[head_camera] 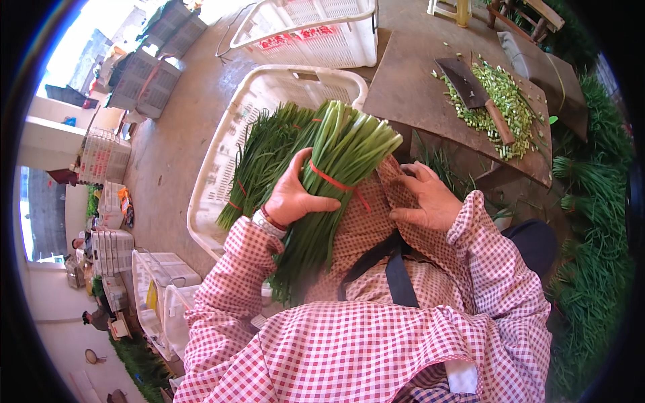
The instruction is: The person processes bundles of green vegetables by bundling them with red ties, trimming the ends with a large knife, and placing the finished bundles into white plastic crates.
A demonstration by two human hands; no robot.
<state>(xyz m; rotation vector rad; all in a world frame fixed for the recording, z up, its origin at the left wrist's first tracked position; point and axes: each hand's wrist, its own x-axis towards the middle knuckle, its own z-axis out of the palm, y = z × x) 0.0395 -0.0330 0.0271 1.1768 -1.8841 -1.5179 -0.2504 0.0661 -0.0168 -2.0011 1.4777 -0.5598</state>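
Observation:
My left hand [297, 196] grips a thick bundle of green garlic chives [327, 221], with the thumb across its front. A red band [330, 177] circles the bundle, and its loose end hangs down. The pale cut ends point up and to the right, while the leafy ends droop across my lap. To the right, my right hand [426, 196] is apart from the bundle, its fingers spread against the checked apron [363, 211]. More banded chives [267, 156] lie in a white plastic crate [211, 186] just beyond my left hand.
A cleaver [466, 85] rests on chopped stem ends [509, 108] atop a low wooden board [403, 85]. Piled chives [589, 242] line the right side. Another white crate [322, 43] stands ahead; stacked crates [106, 156] and people [98, 317] are at left.

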